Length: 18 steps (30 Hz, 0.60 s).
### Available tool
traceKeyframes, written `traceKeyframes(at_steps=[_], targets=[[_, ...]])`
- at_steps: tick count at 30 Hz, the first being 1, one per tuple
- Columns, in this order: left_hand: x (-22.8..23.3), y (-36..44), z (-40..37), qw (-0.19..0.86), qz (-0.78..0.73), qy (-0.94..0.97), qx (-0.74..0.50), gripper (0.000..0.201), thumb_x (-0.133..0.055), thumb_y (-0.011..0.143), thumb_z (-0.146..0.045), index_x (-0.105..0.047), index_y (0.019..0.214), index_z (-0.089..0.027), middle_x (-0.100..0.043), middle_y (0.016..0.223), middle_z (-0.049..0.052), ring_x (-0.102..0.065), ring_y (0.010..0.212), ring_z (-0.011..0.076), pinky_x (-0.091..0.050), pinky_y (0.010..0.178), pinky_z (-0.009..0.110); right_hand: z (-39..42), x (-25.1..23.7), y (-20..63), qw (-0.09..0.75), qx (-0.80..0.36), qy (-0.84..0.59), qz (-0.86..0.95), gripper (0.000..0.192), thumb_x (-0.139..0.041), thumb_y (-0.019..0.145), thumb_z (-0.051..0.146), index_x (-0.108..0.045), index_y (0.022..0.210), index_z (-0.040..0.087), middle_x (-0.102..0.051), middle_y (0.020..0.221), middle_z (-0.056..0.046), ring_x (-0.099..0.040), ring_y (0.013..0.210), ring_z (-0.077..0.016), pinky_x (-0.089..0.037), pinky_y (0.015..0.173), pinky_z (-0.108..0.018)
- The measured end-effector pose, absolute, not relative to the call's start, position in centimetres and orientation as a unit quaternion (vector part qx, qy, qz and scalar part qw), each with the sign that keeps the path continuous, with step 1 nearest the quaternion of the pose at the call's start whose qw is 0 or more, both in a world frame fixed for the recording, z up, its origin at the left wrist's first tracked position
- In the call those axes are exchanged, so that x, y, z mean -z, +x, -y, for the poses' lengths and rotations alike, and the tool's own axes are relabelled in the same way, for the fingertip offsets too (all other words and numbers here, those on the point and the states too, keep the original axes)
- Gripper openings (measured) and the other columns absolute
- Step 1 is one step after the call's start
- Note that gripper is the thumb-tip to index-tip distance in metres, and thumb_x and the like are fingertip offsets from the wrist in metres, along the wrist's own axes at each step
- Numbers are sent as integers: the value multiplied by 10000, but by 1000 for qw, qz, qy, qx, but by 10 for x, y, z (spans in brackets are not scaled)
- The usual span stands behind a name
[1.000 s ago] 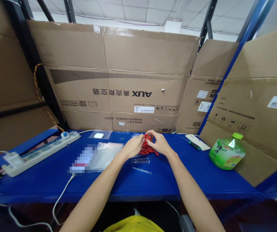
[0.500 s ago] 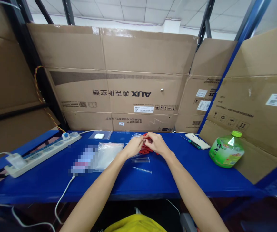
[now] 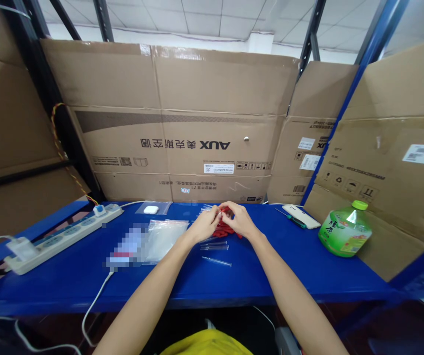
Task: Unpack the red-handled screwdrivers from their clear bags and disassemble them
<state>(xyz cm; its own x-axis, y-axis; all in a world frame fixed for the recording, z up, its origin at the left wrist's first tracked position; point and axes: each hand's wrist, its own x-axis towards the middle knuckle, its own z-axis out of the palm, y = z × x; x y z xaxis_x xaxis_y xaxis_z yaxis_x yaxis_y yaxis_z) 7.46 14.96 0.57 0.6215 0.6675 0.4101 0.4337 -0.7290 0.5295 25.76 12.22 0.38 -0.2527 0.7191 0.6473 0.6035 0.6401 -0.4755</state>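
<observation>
My left hand (image 3: 207,225) and my right hand (image 3: 238,220) meet over the middle of the blue table. Both have their fingers pinched together at the same spot; what lies between the fingertips is too small and covered to name. Right under and behind them is a pile of small red pieces (image 3: 227,230), partly hidden by the hands. Several thin clear tubes (image 3: 214,245) lie just in front of the pile, and a single clear tube (image 3: 216,261) rests nearer the table's front edge. More clear tubes (image 3: 205,209) show behind my left hand.
Left of my arm lie a clear plastic bag (image 3: 164,240) and a blurred-out phone (image 3: 127,246) on a white cable. A power strip (image 3: 67,235) runs along the left side. To the right are a white case (image 3: 300,216), a green-handled screwdriver (image 3: 296,221) and a green bottle (image 3: 345,230). Cardboard (image 3: 182,84) walls the back.
The view has shifted very slightly. My hands stay together over the red pile, with only small finger movements; the tubes on the table lie as before.
</observation>
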Motion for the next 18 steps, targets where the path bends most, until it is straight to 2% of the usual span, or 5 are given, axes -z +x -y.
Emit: traceKeyframes(at_steps=[2, 5, 10, 15, 18], targets=[[-5, 74, -149, 188, -305, 882, -305, 249, -319, 1055, -349, -516, 1011, -204, -697, 974, 71, -672, 905, 214, -465, 793, 304, -124, -3, 260, 454, -69, -410, 788, 274, -568, 845, 160, -642, 1105, 205, -695, 1000, -49, -635, 837, -167, -492, 755, -265], [-5, 72, -149, 160, -308, 893, -287, 274, -292, 1063, -350, -524, 1014, -214, -690, 946, 60, -664, 883, 210, -447, 764, 291, -124, -2, 263, 463, -62, -395, 791, 222, -573, 857, 170, -659, 1059, 202, -677, 1020, -58, -640, 867, -170, -507, 765, -271], [-5, 71, -151, 104, -322, 900, -275, 295, -304, 1057, -336, -565, 1007, -207, -697, 1005, 82, -662, 939, 222, -443, 779, 292, -123, -3, 263, 453, -28, -391, 801, 182, -570, 871, 170, -677, 1015, 203, -698, 979, -57, -653, 891, -185, -502, 815, -293], [-6, 73, -152, 114, -332, 898, -266, 345, -298, 1058, -361, -584, 958, -196, -698, 897, 77, -668, 851, 213, -449, 768, 292, -120, -4, 259, 441, 9, -414, 797, 173, -578, 836, 153, -686, 963, 200, -713, 905, -56, -644, 815, -187, -490, 779, -288], [-8, 74, -150, 130, -329, 896, -269, 362, -294, 1057, -362, -608, 985, -196, -702, 900, 79, -671, 872, 214, -461, 800, 297, -120, -3, 257, 437, 18, -421, 794, 185, -569, 828, 141, -691, 951, 204, -713, 879, -52, -631, 772, -181, -484, 766, -285]])
